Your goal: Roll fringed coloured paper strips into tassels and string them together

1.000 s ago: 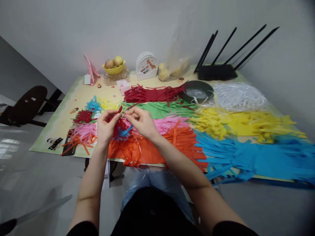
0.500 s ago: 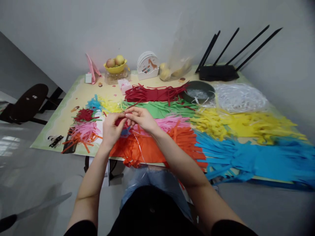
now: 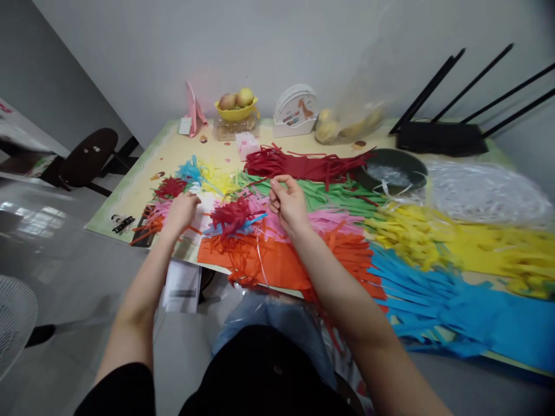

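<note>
While the left hand [image 3: 180,209] is laid palm-down, fingers loosely curled, on the pink and orange paper strips [image 3: 152,222] at the table's [image 3: 143,173] 9 o'clock edge, nothing is seen gripped in it. The right hand [image 3: 287,202] is closed, thumb and fingers pinched; what is pinched cannot be told. A red paper tassel [image 3: 231,212] is seen between the hands, at 9 o'clock of the right hand, resting on orange fringed paper [image 3: 277,260]. Red strips [image 3: 303,164] are recorded at 12 o'clock.

Tassel [image 3: 234,215] lies betw. both hands on table [image 3: 173,151]; fruit bowl [image 3: 236,110] behind.
</note>
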Demonstrator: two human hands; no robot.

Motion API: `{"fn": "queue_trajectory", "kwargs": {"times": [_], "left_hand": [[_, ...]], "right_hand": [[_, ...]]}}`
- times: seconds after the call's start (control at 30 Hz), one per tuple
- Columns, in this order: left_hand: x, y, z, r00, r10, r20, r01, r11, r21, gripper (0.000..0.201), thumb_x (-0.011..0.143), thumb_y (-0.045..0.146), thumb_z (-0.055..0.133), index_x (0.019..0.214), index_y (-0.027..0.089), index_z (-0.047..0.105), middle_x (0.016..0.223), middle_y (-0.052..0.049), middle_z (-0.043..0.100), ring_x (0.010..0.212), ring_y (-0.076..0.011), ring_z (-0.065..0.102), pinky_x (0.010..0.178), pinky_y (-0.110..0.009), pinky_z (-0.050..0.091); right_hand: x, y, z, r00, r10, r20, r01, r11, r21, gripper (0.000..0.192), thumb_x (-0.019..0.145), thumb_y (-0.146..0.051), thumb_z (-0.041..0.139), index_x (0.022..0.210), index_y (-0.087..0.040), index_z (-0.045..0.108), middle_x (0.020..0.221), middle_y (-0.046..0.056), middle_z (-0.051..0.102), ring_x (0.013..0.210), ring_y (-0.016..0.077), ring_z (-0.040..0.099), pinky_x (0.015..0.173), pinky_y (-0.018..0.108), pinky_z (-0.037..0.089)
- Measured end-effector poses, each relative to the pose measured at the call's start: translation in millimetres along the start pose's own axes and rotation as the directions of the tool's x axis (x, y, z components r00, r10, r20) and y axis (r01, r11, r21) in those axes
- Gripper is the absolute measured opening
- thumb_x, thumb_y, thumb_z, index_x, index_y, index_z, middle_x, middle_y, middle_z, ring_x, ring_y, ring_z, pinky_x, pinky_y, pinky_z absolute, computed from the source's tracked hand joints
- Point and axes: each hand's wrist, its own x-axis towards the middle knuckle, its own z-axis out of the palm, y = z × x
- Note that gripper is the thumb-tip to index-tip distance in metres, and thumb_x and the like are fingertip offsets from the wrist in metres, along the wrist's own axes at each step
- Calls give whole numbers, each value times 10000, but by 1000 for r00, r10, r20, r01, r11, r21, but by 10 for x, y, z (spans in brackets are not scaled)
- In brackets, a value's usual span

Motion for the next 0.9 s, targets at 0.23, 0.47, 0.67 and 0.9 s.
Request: {"fn": "queue_trajectory", "kwargs": {"times": [0.23, 0.47, 0.67, 0.9], "left_hand": [[16, -471, -37, 998, -56, 10, 56, 997, -47, 210, 794, 168, 644, 589, 187, 603, 757, -106, 648, 893, -264, 607, 845, -393, 424], [439, -335, -214, 884, -185, -429, 3, 921, -390, 209, 884, 354, 677, 900, 151, 725, 1001, -92, 687, 996, -197, 598, 944, -402, 457], [375, 393, -309, 902, -188, -389, -164, 685, -710, 254, 798, 376, 758, 942, 168, 751, 933, -62, 762, 886, -183, 705, 853, -350, 551], [143, 1021, -266, 935, -154, -319, -153, 637, -756, 191, 693, 308, 839, 789, 177, 739, 768, -12, 720, 716, -144, 646, 719, -271, 502]], "right_hand": [[-31, 83, 105, 995, -12, 98, 17, 999, -51, 506, 644, -573, 815, 871, -227, 524, 510, -109, 477, 364, 39, 284, 352, 184, 203], [2, 115, 125, 971, -163, 176, 209, 935, -286, 314, 786, -484, 717, 837, -198, 597, 510, -85, 455, 447, 73, 352, 471, 222, 262], [-131, -36, 272, 932, -271, 241, 357, 799, -483, 211, 854, -380, 634, 836, -170, 640, 541, -75, 442, 511, 81, 359, 545, 233, 273], [-391, -285, 423, 887, -330, 323, 454, 752, -478, 188, 896, -344, 589, 822, -171, 598, 555, -75, 445, 499, 78, 381, 532, 229, 277]]}}
